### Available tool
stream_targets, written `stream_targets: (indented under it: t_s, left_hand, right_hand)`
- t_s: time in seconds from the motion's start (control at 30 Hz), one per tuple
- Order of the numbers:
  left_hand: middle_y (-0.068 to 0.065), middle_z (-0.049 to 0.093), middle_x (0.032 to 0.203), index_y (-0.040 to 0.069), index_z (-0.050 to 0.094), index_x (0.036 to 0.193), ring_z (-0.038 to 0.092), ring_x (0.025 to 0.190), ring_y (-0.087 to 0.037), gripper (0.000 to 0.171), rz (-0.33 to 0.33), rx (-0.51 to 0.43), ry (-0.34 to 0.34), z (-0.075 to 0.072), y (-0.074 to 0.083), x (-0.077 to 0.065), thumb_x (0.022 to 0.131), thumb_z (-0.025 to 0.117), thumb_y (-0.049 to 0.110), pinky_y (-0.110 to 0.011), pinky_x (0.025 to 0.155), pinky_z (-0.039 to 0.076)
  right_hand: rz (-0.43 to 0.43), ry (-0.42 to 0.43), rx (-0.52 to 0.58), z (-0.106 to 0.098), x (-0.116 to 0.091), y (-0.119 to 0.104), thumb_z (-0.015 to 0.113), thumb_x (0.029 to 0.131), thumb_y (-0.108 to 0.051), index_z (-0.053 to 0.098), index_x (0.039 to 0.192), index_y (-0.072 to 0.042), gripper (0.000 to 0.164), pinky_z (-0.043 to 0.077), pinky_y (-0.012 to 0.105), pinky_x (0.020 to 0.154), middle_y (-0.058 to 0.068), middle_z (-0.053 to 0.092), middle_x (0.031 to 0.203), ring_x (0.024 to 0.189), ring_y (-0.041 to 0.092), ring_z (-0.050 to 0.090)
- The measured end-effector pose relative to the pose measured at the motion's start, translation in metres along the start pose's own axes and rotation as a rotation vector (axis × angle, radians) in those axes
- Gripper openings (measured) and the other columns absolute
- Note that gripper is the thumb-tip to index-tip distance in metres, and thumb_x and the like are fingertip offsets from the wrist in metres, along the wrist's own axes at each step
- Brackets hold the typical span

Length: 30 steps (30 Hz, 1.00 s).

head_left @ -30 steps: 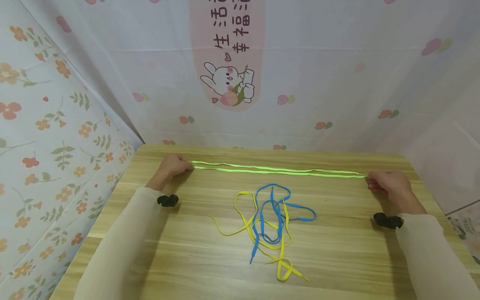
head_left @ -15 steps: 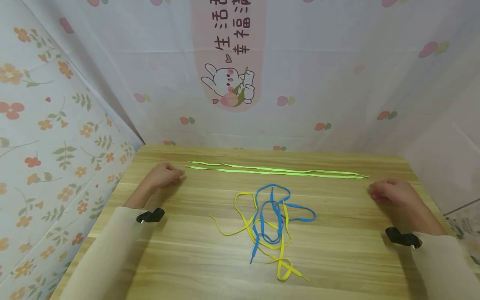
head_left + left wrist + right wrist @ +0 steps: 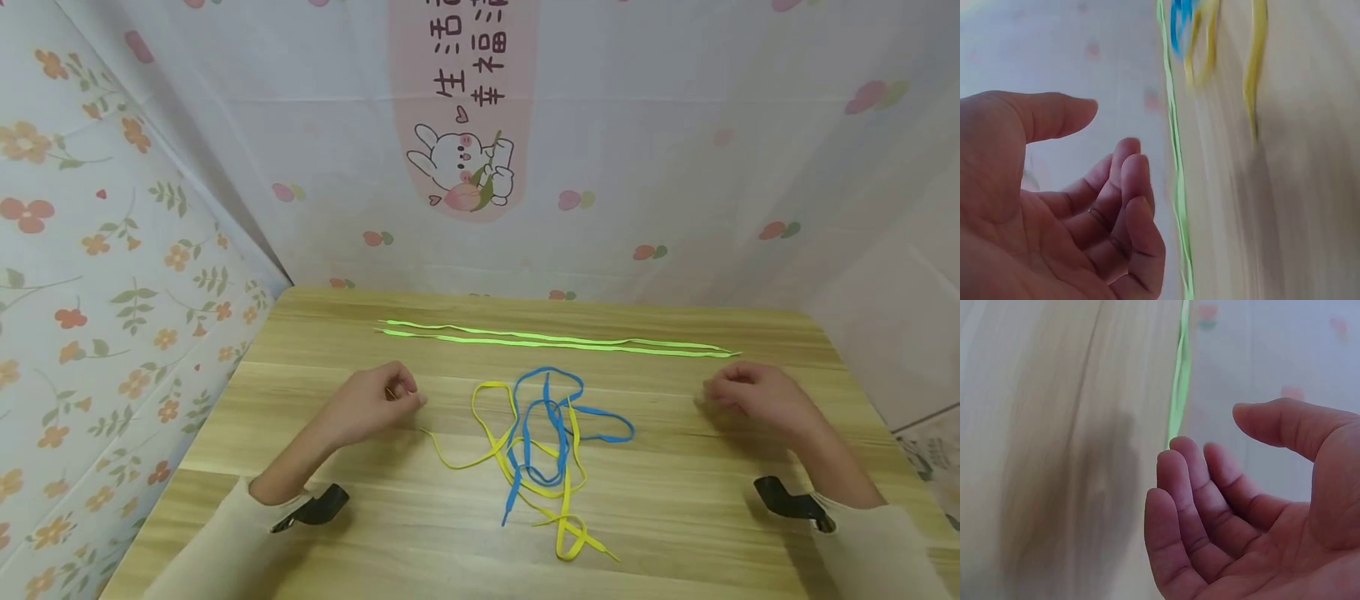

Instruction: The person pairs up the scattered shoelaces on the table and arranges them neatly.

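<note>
A light green shoelace [image 3: 525, 342] lies stretched across the back of the table in two near-parallel strands. In front of it, a blue shoelace [image 3: 512, 500] and a yellow shoelace [image 3: 491, 385] lie loosely tangled together. My left hand [image 3: 371, 406] hovers left of the yellow lace's tip; thumb and bent fingers stand apart with nothing between them, as the left wrist view confirms. Below the green lace's right end is my right hand [image 3: 765, 396], its fingers loosely bent and the thumb away from them. Past its fingertips in the right wrist view runs the green lace [image 3: 1179, 400].
The wooden table [image 3: 675, 533] ends at the back against a white curtain [image 3: 637, 150] with a rabbit print. A flowered cloth [image 3: 112, 333] hangs along the left side. Each wrist wears a black camera mount, such as the left one [image 3: 322, 504].
Both hands have let go of the green lace's ends and drawn back toward the front. My left hand has then moved right, toward the tangled laces. The laces stay where they were.
</note>
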<state>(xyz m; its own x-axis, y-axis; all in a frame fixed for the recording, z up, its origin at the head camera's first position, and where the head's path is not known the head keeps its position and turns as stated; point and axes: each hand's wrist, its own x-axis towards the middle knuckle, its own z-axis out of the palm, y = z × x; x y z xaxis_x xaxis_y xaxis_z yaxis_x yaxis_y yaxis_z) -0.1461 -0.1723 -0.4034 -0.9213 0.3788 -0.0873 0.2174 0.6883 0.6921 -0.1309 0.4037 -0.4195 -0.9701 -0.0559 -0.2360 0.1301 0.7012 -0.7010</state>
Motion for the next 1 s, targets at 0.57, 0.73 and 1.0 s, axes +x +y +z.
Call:
stream_targets:
  t_s: [0.57,0.73,1.0]
  left_hand:
    - [0.019,0.056,0.067,0.022,0.068,0.080,0.052,0.064,0.001,0.026,0.235,0.176,-0.311,0.099,0.070,-0.023,0.096,0.084,0.035,-0.022,0.060,0.045]
    - [0.013,0.051,0.064,0.023,0.061,0.071,0.049,0.060,-0.004,0.038,0.233,0.397,-0.317,0.120,0.076,-0.023,0.095,0.083,0.042,-0.025,0.052,0.042]
    - [0.006,0.048,0.061,0.018,0.053,0.068,0.046,0.054,-0.010,0.041,0.269,0.602,-0.282,0.131,0.082,-0.024,0.098,0.077,0.032,-0.031,0.045,0.041]
  right_hand:
    - [-0.259,-0.014,-0.188,0.080,0.004,-0.095,0.077,0.103,-0.026,0.077,0.100,-0.010,0.016,0.053,0.039,0.076,-0.006,0.072,0.090,0.082,0.015,0.065]
    - [-0.272,-0.051,-0.168,0.096,0.008,-0.103,0.077,0.101,-0.023,0.077,0.099,-0.010,0.013,0.053,0.038,0.073,-0.005,0.072,0.088,0.079,0.014,0.065]
    - [-0.291,-0.051,-0.157,0.110,0.009,-0.107,0.077,0.100,-0.021,0.077,0.096,-0.012,0.010,0.053,0.036,0.072,-0.006,0.071,0.085,0.077,0.013,0.063]
